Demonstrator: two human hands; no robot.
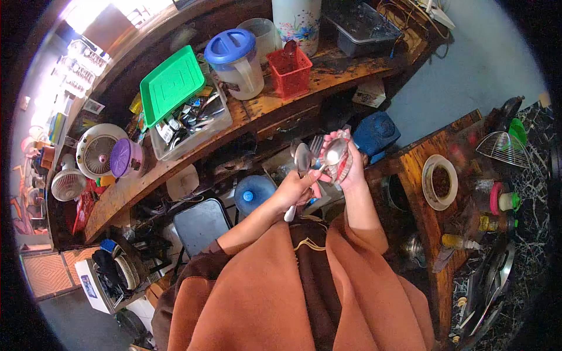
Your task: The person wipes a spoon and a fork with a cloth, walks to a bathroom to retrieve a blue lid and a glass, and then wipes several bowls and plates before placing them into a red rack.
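Observation:
My left hand (295,190) is closed around the handles of several pieces of cutlery, among them a spoon (302,157) and a fork (317,145), whose heads point up. To the right, my right hand (350,167) holds a large spoon (335,152) with its shiny bowl facing me. A crumpled, striped reddish-white cloth or wrapper (341,169) lies in the same palm, partly covered by the spoon. Both hands are close together in front of my body, below the wooden shelf.
On the wooden shelf (246,114) are a green tray (172,85), a plastic bin of utensils (187,131), a blue-lidded pitcher (240,73) and a red basket (291,73). A bowl of dark food (428,181) stands on the right table (413,167). A blue water jug (374,133) is behind my hands.

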